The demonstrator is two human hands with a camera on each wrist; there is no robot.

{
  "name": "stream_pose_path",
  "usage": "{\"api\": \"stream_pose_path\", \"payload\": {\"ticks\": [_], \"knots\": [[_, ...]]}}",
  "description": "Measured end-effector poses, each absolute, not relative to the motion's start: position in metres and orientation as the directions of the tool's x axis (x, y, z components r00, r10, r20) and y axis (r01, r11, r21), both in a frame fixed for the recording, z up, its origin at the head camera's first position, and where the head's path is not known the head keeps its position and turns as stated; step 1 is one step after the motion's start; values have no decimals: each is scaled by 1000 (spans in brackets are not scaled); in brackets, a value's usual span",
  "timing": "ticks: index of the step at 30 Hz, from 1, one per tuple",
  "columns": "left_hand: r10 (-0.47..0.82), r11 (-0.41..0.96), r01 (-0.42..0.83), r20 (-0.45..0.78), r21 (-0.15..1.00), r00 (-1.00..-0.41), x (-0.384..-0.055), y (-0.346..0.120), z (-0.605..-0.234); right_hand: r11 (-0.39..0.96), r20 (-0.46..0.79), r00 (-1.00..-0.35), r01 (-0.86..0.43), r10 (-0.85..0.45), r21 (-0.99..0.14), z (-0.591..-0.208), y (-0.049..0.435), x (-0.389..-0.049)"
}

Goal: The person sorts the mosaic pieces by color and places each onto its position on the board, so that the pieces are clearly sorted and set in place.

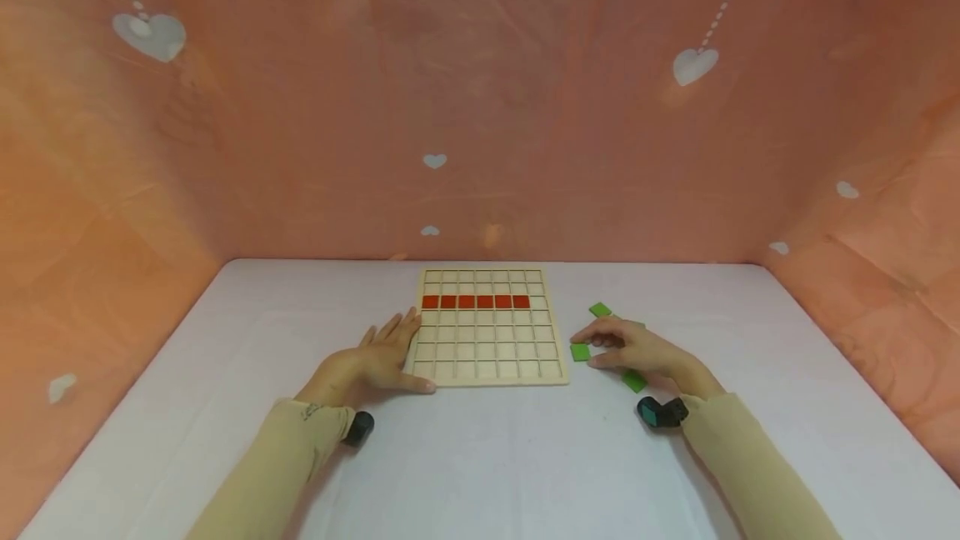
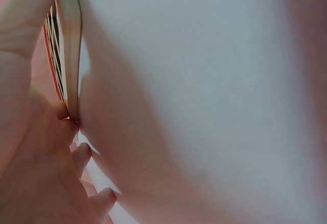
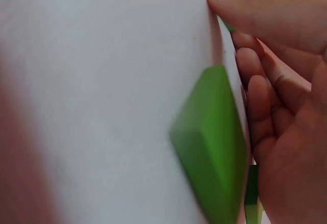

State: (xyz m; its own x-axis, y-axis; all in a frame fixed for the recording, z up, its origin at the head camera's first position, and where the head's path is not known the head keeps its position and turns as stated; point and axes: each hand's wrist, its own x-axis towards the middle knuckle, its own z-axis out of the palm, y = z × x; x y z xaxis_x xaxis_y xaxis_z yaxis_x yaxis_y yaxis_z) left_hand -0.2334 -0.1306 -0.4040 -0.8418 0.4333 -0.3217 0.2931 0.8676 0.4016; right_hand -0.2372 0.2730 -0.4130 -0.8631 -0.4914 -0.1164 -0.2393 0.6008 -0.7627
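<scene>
A square wooden grid board lies flat, a row of several red tiles across its upper part. My left hand rests at the board's near left corner, fingers spread straight along the left edge and thumb by the front edge. In the left wrist view, the board's side shows against that hand. To the right of the board, my right hand has its thumb and forefinger curled about a green tile, pinching it low at the table. Another green tile lies beneath the palm.
More green tiles lie around the right hand: one beyond it and one on its near side. A white-covered table carries everything. Orange cloth with pale hearts hangs behind and at both sides.
</scene>
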Motion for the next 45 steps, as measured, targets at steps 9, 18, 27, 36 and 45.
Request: {"api": "stream_pose_path", "payload": {"ticks": [9,18,27,36,45], "knots": [[419,875,271,-346,401,-840,-223,-129,-389,609,-152,-885,-170,-441,-774,-411,269,-238],[399,886,256,-355,388,-845,-223,-128,-389,597,-172,-900,-114,-401,-794,-408,265,-242],[390,887,244,-353,393,-850,-219,-126,-388,569,-30,-906,-238,-421,-787,-403,245,-251],[380,899,255,-344,356,-859,-229,-129,-391,537,33,-915,-265,-401,-801,-399,216,-267],[389,899,266,-356,348,-850,-232,-133,-394,526,7,-914,-239,-405,-816,-396,189,-274]]}}
